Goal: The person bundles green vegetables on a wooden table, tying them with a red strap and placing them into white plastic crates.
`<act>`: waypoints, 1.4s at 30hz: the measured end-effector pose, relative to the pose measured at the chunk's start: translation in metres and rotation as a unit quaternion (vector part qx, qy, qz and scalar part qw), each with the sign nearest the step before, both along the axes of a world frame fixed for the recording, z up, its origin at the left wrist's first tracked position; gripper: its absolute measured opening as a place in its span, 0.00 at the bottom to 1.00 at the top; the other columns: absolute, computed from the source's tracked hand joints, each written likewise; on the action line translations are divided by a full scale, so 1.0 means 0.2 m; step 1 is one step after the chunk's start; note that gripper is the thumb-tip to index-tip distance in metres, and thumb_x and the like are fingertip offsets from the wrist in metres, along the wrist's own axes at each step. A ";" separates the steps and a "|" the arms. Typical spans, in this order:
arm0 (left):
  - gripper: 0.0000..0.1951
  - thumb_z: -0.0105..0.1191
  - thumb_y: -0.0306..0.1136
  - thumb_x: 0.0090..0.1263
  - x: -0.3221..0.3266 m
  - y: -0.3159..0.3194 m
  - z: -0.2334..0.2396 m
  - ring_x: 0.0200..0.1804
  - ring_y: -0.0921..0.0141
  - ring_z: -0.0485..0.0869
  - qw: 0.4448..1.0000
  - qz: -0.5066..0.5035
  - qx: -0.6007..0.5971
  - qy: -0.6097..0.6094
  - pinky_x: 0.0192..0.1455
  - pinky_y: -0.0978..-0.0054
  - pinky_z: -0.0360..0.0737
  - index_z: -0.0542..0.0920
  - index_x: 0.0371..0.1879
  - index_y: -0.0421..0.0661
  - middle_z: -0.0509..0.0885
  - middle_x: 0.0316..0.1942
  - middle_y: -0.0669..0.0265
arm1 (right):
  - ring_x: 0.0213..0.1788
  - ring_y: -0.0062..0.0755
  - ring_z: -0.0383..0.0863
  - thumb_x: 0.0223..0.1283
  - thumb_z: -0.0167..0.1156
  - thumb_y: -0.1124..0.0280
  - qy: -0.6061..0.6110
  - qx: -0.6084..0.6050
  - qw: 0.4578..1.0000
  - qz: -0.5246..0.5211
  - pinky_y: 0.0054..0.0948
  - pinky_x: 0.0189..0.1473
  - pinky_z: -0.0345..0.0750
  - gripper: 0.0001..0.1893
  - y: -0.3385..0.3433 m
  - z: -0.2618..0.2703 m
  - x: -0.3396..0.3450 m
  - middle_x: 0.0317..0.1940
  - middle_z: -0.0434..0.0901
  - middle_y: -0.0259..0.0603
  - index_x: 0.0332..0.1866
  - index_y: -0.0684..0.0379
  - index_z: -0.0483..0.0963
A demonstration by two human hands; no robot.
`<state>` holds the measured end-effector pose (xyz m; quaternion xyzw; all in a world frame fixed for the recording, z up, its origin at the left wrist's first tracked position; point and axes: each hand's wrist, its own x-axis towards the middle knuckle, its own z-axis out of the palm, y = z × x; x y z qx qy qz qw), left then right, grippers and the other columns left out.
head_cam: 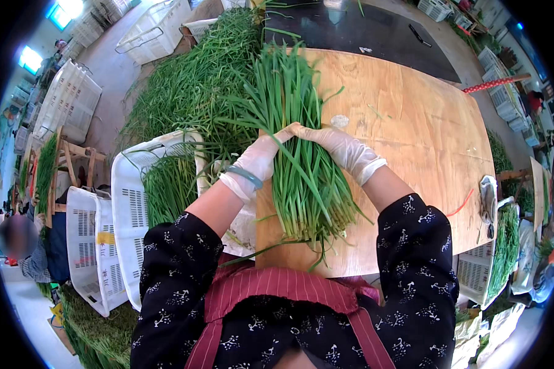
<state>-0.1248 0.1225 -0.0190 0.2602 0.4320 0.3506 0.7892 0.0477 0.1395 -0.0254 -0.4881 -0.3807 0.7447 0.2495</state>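
Note:
A thick bundle of green leafy stalks, probably garlic chives (300, 180), lies lengthwise on a plywood board (411, 124). Its leaf tips point away from me and its pale cut ends towards me. My left hand (263, 157), in a thin white glove with a bangle at the wrist, is closed round the bundle's left side. From the right, my right hand (337, 143), gloved too, grips the same bundle. The fingertips of both hands meet on top of it at mid-length. A few loose leaves cross over the bundle and stick out near its cut ends.
A heap of loose greens (198, 78) lies beyond my left hand. White plastic crates (129, 184) stand at the left, one holding greens. A red strip (461, 203) and small scissors (490, 230) lie at the board's right. Beyond is a dark tabletop (374, 32). A person (37, 249) is at far left.

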 end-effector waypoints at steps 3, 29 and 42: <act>0.18 0.55 0.39 0.65 -0.02 -0.02 -0.06 0.48 0.76 0.77 0.999 -0.008 0.046 -0.015 0.52 0.78 0.73 0.76 0.52 0.46 0.79 0.48 0.69 | 0.38 0.26 0.81 0.50 0.66 0.55 -0.006 0.011 1.000 0.004 0.25 0.43 0.78 0.26 -0.03 0.04 0.01 0.38 0.80 0.39 0.47 0.64 0.73; 0.42 0.72 0.24 0.38 0.02 -0.28 1.03 0.48 0.71 0.77 0.798 0.008 0.601 -0.040 0.56 0.74 0.73 0.64 0.56 0.39 0.79 0.46 0.63 | 0.38 0.23 0.77 0.42 0.68 0.71 0.004 0.580 0.800 -0.152 0.23 0.44 0.73 0.22 -0.48 0.96 0.00 0.38 0.78 0.35 0.45 0.65 0.72; 0.33 0.70 0.27 0.45 0.13 -0.10 0.72 0.47 0.73 0.77 0.811 -0.022 0.583 0.054 0.51 0.76 0.74 0.69 0.53 0.42 0.78 0.45 0.66 | 0.44 0.24 0.76 0.38 0.74 0.66 0.008 0.535 0.840 -0.094 0.26 0.48 0.73 0.31 -0.30 0.64 0.08 0.43 0.77 0.36 0.51 0.64 0.69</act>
